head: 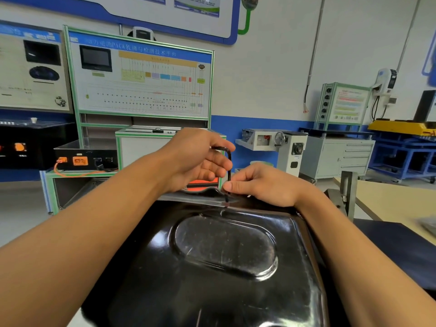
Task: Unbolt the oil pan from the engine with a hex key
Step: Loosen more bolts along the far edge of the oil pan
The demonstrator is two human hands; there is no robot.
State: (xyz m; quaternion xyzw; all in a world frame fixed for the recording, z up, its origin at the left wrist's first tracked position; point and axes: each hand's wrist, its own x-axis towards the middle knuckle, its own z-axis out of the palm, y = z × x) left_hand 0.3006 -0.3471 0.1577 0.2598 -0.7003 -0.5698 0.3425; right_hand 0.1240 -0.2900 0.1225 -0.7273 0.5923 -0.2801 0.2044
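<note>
Standing upright at the far edge of the black oil pan (224, 267), the hex key (229, 166) has its lower tip down on the pan's flange, though the bolt itself is too small to make out. The left grip (200, 159) curls its fingers round the key's short bent arm above that far edge, while the right grip (262, 185) pinches the long shaft between thumb and fingertips just above the flange. Beyond the pan stands a green-framed display board (141, 79), and to the pan's right lies a tan tabletop (389, 199).
</note>
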